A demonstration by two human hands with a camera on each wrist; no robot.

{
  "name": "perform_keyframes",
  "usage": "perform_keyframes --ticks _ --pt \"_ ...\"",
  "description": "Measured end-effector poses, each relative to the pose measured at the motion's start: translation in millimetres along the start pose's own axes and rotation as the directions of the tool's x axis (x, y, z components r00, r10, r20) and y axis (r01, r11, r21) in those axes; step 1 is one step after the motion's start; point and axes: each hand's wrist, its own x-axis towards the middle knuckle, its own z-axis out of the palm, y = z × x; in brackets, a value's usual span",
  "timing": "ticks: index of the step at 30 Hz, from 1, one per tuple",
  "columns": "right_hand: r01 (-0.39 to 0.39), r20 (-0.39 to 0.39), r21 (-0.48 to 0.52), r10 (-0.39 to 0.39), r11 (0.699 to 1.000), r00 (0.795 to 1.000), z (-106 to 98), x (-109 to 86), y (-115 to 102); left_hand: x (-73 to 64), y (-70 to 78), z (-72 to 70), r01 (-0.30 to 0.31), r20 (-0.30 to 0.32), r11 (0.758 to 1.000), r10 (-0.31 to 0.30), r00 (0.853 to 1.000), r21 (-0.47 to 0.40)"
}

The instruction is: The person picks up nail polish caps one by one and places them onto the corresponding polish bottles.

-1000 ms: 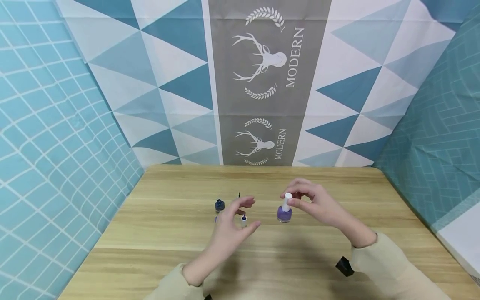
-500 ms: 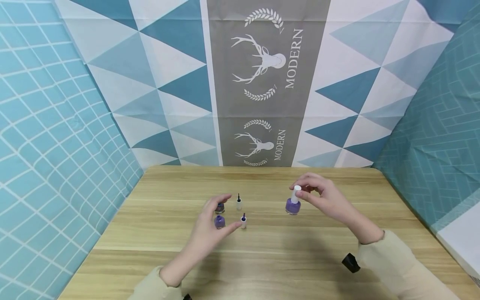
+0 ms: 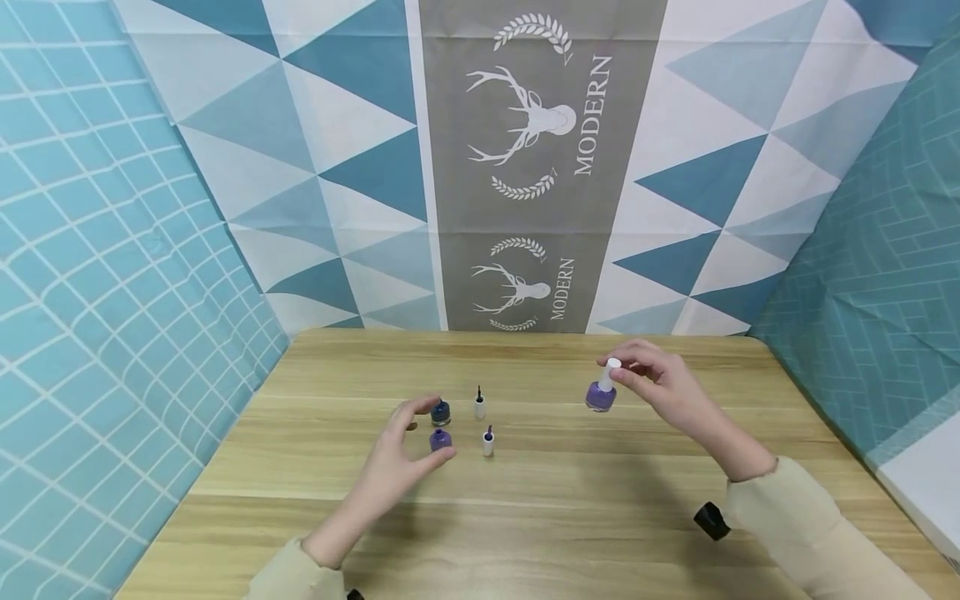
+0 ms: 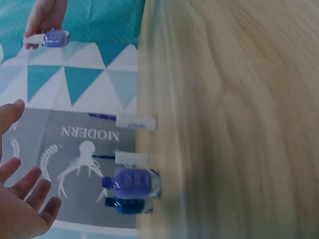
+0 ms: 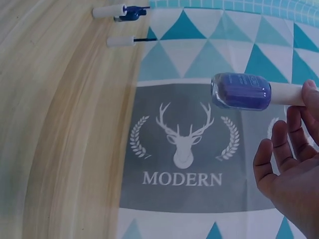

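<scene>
My right hand pinches the white cap of a purple nail polish bottle and holds it upright above the table; the right wrist view shows the same bottle with its cap on. Near the two uncapped bottles my left hand is spread, holding nothing. Those are a dark blue bottle and a purple bottle, standing one behind the other. To their right stand two white caps, brushes pointing up: a dark-brushed cap and a purple-brushed cap.
The wooden table meets a patterned cloth backdrop at its far edge. Blue tiled cloth hangs at the left, teal cloth at the right. A white object lies at the right edge.
My right hand has carried the capped purple bottle to the right and farther away. My left hand has drawn back leftward, uncovering the caps and the two uncapped bottles.
</scene>
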Motion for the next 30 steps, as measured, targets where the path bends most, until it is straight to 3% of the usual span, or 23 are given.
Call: perform_keyframes --ticks 6,12,18,30 --pt "-0.056 -0.030 0.012 0.056 0.998 0.998 -1 0.3 13 -0.1 -13.9 0.0 0.027 0.037 1.000 -0.027 0.999 -0.004" --pt "-0.110 -0.046 0.017 0.110 0.994 0.993 -2 0.6 27 1.8 -29.0 -0.6 0.085 0.082 0.994 -0.079 0.994 -0.070" --pt "-0.153 -0.059 -0.013 0.152 0.988 0.987 -1 -2.5 43 5.5 -44.0 -3.0 0.171 0.125 0.979 -0.158 0.980 -0.108" --pt "-0.225 -0.098 -0.047 0.220 0.973 0.971 9 -4.2 70 9.5 -61.2 -0.1 0.277 0.172 0.953 -0.255 0.952 -0.122"
